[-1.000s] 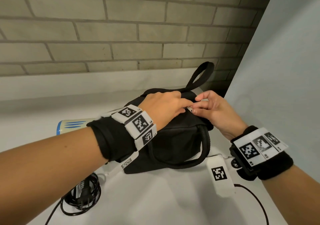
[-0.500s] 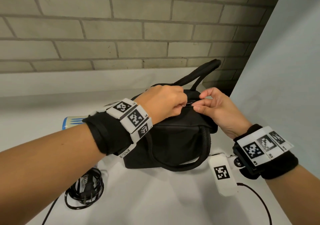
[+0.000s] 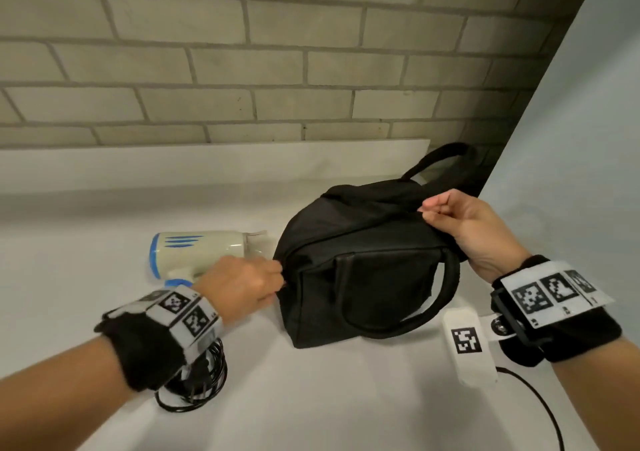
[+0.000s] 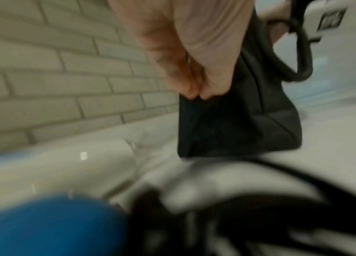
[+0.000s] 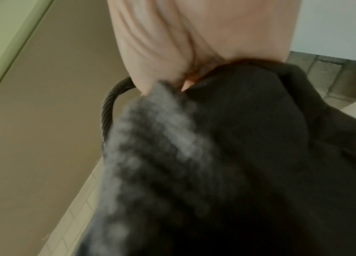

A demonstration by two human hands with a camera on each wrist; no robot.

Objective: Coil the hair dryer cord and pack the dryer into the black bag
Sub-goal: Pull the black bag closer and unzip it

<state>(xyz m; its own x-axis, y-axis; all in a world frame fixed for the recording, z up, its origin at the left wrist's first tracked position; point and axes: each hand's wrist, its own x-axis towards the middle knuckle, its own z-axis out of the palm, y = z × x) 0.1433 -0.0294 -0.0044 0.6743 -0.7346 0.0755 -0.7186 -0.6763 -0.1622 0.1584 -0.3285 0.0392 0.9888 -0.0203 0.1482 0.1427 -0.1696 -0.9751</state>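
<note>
The black bag stands on the white counter, with one handle up at the back and another hanging down its front. My left hand pinches the bag's left end where the zip line ends. At the bag's top right edge, my right hand pinches the fabric. The cream and blue hair dryer lies on the counter left of the bag, behind my left hand. Its black cord lies coiled under my left wrist.
A brick wall runs along the back of the counter. A pale panel closes off the right side. A thin black cable trails from my right wrist camera mount over the counter's front right.
My left hand has slid from the top middle of the bag down to its left end, uncovering the dryer. The right hand keeps its pinch on the top right.
</note>
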